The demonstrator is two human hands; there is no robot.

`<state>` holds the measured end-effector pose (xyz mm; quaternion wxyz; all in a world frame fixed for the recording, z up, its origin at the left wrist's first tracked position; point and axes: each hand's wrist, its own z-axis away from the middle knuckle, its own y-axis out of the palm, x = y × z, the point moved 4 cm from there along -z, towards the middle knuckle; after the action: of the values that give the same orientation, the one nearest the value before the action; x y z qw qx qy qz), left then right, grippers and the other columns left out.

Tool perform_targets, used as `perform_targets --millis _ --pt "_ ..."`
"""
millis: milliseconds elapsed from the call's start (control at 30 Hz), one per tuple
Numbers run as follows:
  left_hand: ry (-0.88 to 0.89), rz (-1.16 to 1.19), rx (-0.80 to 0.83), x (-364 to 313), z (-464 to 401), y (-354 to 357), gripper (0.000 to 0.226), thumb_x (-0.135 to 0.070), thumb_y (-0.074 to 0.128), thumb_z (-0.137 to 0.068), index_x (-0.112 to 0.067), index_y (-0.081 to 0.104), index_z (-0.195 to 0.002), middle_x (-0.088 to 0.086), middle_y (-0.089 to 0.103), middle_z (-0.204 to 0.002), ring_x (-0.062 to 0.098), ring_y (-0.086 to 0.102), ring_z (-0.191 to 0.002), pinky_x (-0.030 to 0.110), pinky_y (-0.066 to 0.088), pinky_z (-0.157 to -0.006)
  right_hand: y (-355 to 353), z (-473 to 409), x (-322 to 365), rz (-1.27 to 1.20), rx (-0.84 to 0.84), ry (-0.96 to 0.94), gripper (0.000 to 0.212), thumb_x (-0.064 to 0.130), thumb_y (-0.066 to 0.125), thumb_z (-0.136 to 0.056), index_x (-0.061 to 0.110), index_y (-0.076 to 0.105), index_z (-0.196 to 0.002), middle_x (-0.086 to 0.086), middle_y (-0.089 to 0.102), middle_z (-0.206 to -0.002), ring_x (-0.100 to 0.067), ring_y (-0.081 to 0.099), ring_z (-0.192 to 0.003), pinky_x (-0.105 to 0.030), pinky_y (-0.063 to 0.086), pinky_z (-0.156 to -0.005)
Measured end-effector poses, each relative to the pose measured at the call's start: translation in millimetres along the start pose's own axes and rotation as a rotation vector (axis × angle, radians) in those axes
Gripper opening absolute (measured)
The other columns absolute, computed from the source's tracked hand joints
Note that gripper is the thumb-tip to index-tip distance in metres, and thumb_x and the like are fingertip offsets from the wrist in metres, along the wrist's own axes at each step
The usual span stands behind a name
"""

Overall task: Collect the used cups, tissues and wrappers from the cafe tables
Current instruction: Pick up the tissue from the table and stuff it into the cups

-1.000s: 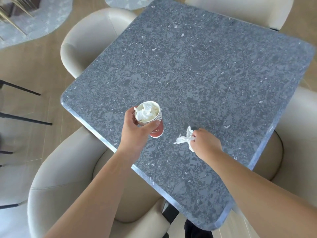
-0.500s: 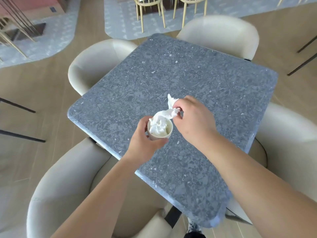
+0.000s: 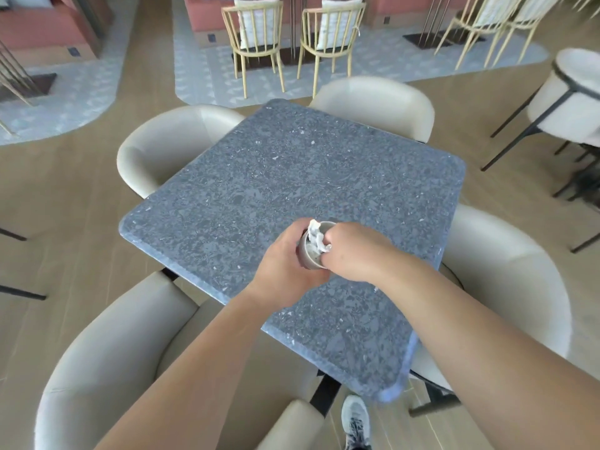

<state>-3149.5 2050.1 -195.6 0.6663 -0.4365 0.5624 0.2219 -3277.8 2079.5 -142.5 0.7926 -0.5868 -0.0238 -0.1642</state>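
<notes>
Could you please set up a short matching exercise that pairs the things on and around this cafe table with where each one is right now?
Things:
1. paper cup
2. tissue
3. left hand
4. right hand

Places or states:
A. pushing down into the mouth of the cup
B. wrapped round the side of the cup
C. stuffed into the cup, part sticking out above the rim
D. held above the grey speckled table

Pairs: 1-D, 2-C, 3-B, 4-A
</notes>
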Motion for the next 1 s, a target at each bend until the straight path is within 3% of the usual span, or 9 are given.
perform_targets --millis 133,200,267,333,400,567,700,833,1000 --pt "-0.001 0.072 0.031 -8 13 -4 0.061 -0.031 0.087 -0.061 -0.052 0.057 -0.109 -0.021 0.072 -0.1 0.003 0.069 -0.085 0.025 0.058 -0.078 -14 32 4 -0.054 -0.068 0.015 0.027 0.042 0.057 -0.088 0.023 0.049 -0.07 0.007 0.05 -0.07 -0.017 0.05 -0.063 -0.029 0.029 -0.05" --pt "-0.003 0.121 0.041 -12 19 -8 0.06 -0.032 0.087 -0.06 -0.05 0.058 -0.109 -0.022 0.073 -0.1 -0.001 0.069 -0.085 0.024 0.059 -0.075 -19 49 4 -0.119 -0.112 0.013 0.016 0.044 0.06 -0.083 0.029 0.062 -0.089 0.011 0.057 -0.076 -0.015 0.055 -0.068 -0.029 0.035 -0.055" --pt "-0.011 0.171 0.041 -13 23 -11 0.061 -0.027 0.089 -0.063 -0.044 0.059 -0.113 -0.024 0.072 -0.1 -0.005 0.068 -0.086 0.021 0.058 -0.072 -25 65 2 -0.208 -0.154 0.007 0.03 0.043 0.063 -0.082 0.038 0.065 -0.111 0.016 0.066 -0.096 -0.013 0.061 -0.082 -0.029 0.043 -0.065" --pt "-0.012 0.213 0.042 -17 27 -13 0.061 -0.02 0.09 -0.066 -0.039 0.06 -0.116 -0.022 0.072 -0.102 -0.005 0.068 -0.088 0.016 0.055 -0.07 -29 80 -2 -0.322 -0.238 -0.001 0.032 0.047 0.064 -0.083 0.042 0.062 -0.115 0.022 0.065 -0.107 0.0 0.058 -0.079 -0.023 0.04 -0.065" --pt "-0.013 0.252 0.047 -21 28 -12 0.062 -0.024 0.09 -0.065 -0.038 0.061 -0.117 -0.016 0.073 -0.107 0.0 0.07 -0.094 0.018 0.054 -0.073 -32 94 -7 -0.468 -0.339 0.017 0.027 0.05 0.061 -0.083 0.044 0.06 -0.109 0.026 0.064 -0.104 0.008 0.055 -0.067 -0.023 0.038 -0.062" --pt "0.042 0.274 0.076 -44 33 6 0.068 -0.03 0.088 -0.066 -0.033 0.059 -0.127 -0.016 0.072 -0.116 0.002 0.067 -0.109 0.02 0.05 -0.088 -27 124 -28 -0.944 -0.524 0.094 0.007 0.037 0.065 -0.086 0.04 0.067 -0.091 0.018 0.071 -0.091 -0.004 0.069 -0.081 -0.03 0.055 -0.074" --pt "0.064 0.283 0.148 -66 36 30 0.068 -0.041 0.088 -0.063 -0.041 0.059 -0.125 -0.023 0.071 -0.118 -0.003 0.064 -0.112 0.02 0.049 -0.088 -24 153 -51 -1.255 -0.606 0.172 0.009 0.03 0.067 -0.084 0.035 0.073 -0.081 0.009 0.075 -0.096 -0.005 0.071 -0.076 -0.026 0.055 -0.065" --pt "0.09 0.311 0.201 -98 36 64 0.065 -0.041 0.086 -0.061 -0.042 0.059 -0.121 -0.024 0.073 -0.115 -0.006 0.066 -0.107 0.009 0.05 -0.08 -20 186 -90 -1.439 -0.678 0.259 0.011 0.021 0.062 -0.092 0.025 0.071 -0.088 0.003 0.076 -0.09 -0.013 0.069 -0.078 -0.024 0.054 -0.061" --pt "0.102 0.341 0.282 -137 44 132 0.057 -0.028 0.082 -0.069 -0.031 0.061 -0.122 -0.017 0.075 -0.113 -0.001 0.068 -0.106 0.013 0.051 -0.08 -22 248 -143 -1.519 -0.761 0.31 0.01 0.021 0.06 -0.096 0.02 0.069 -0.093 0.004 0.075 -0.088 -0.016 0.068 -0.08 -0.026 0.051 -0.063"
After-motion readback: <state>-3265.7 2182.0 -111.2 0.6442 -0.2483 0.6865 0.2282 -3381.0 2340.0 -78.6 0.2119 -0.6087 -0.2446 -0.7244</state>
